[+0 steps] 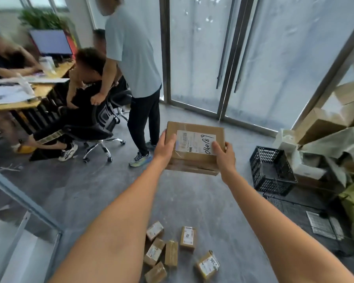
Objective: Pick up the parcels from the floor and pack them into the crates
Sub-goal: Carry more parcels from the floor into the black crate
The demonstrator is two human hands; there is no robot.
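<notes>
I see the left hand (164, 147) and right hand (223, 154) both clamped on a labelled cardboard parcel (194, 148), held in the air above the floor (102, 193). Six small parcels (187, 237) lie on the floor near its bottom edge; black crate (271, 170) stands at right.

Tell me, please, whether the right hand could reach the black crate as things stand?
Probably not yet: the right hand and left hand both hold the large parcel, and the black crate sits apart, lower right.
</notes>
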